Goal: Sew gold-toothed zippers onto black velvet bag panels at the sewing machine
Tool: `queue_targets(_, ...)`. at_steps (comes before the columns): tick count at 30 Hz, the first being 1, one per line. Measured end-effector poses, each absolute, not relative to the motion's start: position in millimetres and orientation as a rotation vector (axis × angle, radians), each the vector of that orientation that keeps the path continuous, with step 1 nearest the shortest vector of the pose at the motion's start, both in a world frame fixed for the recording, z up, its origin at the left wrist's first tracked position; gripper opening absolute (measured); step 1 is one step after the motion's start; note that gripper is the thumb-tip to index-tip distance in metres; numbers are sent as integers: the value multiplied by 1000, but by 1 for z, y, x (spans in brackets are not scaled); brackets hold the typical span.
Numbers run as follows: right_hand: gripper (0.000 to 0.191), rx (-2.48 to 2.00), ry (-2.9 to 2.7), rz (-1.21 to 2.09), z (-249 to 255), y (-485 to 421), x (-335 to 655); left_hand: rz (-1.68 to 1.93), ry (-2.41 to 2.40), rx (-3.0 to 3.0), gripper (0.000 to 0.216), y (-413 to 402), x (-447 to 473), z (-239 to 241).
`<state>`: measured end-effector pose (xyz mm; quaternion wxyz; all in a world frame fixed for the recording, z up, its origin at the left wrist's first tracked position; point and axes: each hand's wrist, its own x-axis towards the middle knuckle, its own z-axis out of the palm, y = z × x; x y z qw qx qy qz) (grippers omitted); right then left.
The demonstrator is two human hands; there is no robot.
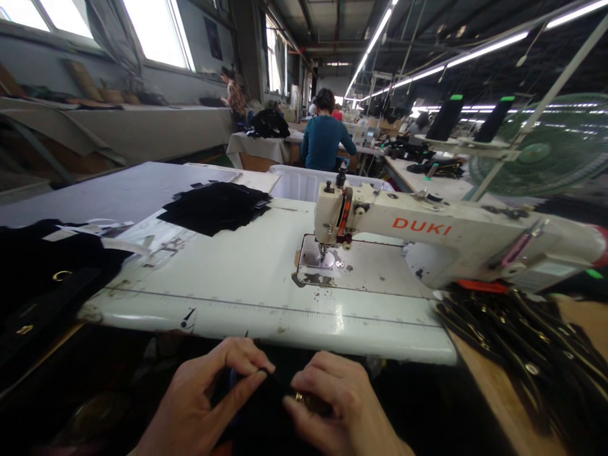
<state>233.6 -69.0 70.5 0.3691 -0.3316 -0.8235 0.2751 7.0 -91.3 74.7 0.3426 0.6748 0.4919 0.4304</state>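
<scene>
Below the table's front edge, my left hand [204, 399] and my right hand [339, 408] pinch a piece of black fabric [266, 411] between them. A small gold metal part [304, 400] shows under my right fingers, against the fabric. A white DUKI sewing machine [427, 231] stands on the white table [237, 278], with its needle [323, 253] over the metal plate. Nothing lies under the needle.
A stack of black cut pieces [216, 206] lies on the table's far left. Black fabric [42, 278] is piled at the left, black straps with gold fittings [522, 342] at the right. A green fan [551, 149] stands right. A person in a blue top [325, 139] sits ahead.
</scene>
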Motion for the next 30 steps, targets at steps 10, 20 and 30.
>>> queue_targets(10, 16, -880, -2093, 766, 74, -72, 236, 1254, 1445, 1590, 7, -101, 18, 67)
queue_targets(20, 13, -917, -1991, 984, 79, -77, 237, 1290, 1429, 1601, 9, -103, 20, 69)
queue_targets(30, 11, -885, -1979, 1000, 77, -75, 231, 1249, 1332, 1420, 24, -103, 13, 65)
